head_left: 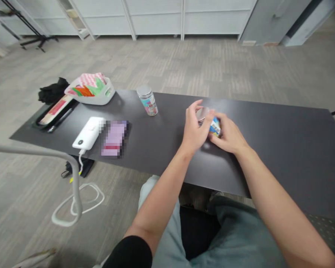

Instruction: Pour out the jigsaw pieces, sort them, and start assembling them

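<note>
Left hand [195,128]: curled around the silver top [202,114] of the can [215,127].
Right hand [230,134]: gripping its printed body.
Position: between both hands, over the tabletop [281,149]; base contact hidden.
Handling: best kept steady, pressure light and even.

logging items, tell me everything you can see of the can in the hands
The can has a shiny, metal-looking top and a blue label with yellow and a white patch resembling a barcode. It slants in view, top toward the upper left. The left hand is at its top, the right hand around its lower body. They hide much of it; whether it touches the table is unclear.
</note>
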The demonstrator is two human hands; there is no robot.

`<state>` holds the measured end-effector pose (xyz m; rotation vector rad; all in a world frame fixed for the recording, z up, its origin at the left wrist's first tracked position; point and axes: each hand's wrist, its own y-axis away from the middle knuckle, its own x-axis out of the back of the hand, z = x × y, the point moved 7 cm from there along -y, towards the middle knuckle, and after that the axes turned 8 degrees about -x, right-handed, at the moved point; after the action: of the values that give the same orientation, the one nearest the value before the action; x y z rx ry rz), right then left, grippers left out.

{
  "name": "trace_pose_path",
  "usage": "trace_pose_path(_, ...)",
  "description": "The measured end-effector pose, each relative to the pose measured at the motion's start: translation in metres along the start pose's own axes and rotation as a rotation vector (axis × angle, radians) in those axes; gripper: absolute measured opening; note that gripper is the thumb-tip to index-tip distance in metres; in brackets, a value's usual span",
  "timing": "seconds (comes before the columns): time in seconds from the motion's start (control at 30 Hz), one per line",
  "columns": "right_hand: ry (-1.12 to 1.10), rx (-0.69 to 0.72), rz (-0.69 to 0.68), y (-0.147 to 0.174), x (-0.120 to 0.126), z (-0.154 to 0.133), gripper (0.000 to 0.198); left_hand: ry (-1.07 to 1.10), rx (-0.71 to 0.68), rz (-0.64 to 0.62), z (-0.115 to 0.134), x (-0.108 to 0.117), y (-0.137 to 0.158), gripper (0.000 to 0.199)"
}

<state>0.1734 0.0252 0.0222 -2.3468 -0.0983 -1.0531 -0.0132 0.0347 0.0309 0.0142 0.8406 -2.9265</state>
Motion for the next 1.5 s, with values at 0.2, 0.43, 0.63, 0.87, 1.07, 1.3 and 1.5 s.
trace_pose_path(0.2,0.072,-0.024,0.113,0.027,0.029,-0.005,0.074,0.170,0.183,-0.300,0.006,-0.027,0.018,0.063)
trace_pose_path(0.43,0.111,-0.087,0.100,0.053,0.046,-0.005,0.074,-0.108,0.313,-0.074,0.027,0.011,0.014,0.041)
trace_pose_path(0.63,0.003,-0.175,0.095,0.055,0.066,0.018,0.062,-0.542,0.293,-0.253,0.038,0.040,-0.011,0.042)
trace_pose_path(0.87,-0.134,-0.310,0.046,0.051,0.097,0.032,0.060,-0.930,0.224,-0.417,0.033,0.056,-0.016,0.057)
trace_pose_path(1.07,-0.177,-0.347,0.103,0.051,0.106,0.036,0.066,-0.655,0.162,-0.489,0.008,0.045,-0.010,0.052)
trace_pose_path(1.3,-0.155,-0.372,0.217,0.052,0.104,0.055,0.090,-0.508,0.076,-0.515,-0.002,0.021,-0.001,0.077)
trace_pose_path(1.5,-0.154,-0.277,0.243,0.055,0.106,0.060,0.088,-0.736,0.082,-0.640,0.002,0.021,0.002,0.083)
